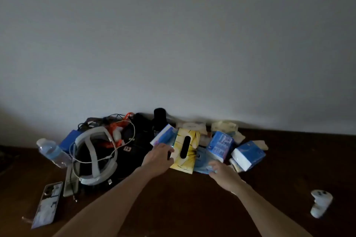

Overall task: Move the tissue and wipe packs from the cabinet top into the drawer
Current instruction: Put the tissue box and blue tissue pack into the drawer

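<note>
Several tissue and wipe packs lie in a heap on the dark wooden cabinet top (192, 204) against the wall. My left hand (159, 157) rests on the left edge of a yellow tissue box (187, 161), just below a blue-and-white pack (164, 136); its fingers curl over that edge. My right hand (221, 172) lies on a flat light-blue wipe pack (201, 162) at the heap's front. Two more blue packs, one upright (221, 145) and one tilted (248, 155), stand to the right. Pale packs (224, 126) lie behind by the wall. No drawer is in view.
A white headset with straps and cables (94, 158) sits on a black bag (134, 140) at the left, beside a water bottle (52, 151). A phone (48, 203) lies front left. A white controller (320, 206) lies front right. A black cylinder (159, 119) stands at the back.
</note>
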`<state>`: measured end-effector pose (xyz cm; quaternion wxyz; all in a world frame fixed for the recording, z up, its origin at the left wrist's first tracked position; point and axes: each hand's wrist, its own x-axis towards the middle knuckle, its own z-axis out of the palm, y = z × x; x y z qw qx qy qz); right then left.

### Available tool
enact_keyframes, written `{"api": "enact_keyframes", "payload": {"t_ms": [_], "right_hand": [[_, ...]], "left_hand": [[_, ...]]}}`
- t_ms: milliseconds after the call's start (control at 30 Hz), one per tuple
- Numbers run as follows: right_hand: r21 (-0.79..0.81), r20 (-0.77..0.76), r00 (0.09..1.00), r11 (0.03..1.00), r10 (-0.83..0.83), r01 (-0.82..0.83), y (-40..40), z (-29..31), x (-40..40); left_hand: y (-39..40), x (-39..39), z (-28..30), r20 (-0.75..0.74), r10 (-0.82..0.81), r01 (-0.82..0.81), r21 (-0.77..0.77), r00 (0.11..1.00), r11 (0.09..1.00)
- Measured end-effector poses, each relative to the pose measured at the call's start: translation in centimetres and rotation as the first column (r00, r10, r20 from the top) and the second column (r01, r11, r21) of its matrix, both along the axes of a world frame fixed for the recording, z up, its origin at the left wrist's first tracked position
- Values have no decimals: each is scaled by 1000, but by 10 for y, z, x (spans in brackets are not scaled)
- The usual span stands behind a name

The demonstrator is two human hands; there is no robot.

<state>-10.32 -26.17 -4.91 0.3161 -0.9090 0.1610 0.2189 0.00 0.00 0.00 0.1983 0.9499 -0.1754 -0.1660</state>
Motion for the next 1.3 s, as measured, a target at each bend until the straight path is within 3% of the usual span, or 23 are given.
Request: {"api": "enact_keyframes", "payload": {"t_ms": [100,200,300,467,600,700,833,967,1133,1300], "right_hand": [[-192,2,999,980,51,-49,-8,-39,34],[-261,-31,994,961,-102,90,-19,-72,52],[-213,70,967,943,-247,256,-37,-99,74],[-64,81,907,906,-412,418,-40,-141,118],[-183,278,823,813,-496,552,-26,-164,129],[-142,351,814,833,-462,534,-25,-162,114],[-152,496,812,890,-307,429,-34,-132,80],[-104,627,740,916,-243,388,-29,-106,28],[-148,484,842,926,-240,348,6,-92,-24],[-233,311,918,917,-245,323,28,-85,19]], "left_hand": [[-42,22,-48,-65,-199,207,146,978,967],[-73,25,-101,-209,-172,229,294,963,928],[-88,23,-148,-192,-118,184,371,974,910],[-85,21,-195,-85,-113,132,273,990,953],[-80,19,-210,31,-144,131,262,989,956],[-80,20,-211,8,-134,128,242,991,962],[-75,19,-193,9,-79,77,106,997,991],[-55,-18,-169,97,-110,106,50,989,993],[-1,-101,-150,191,-29,46,-82,981,996],[43,-121,-159,152,40,-48,48,988,998]]}}
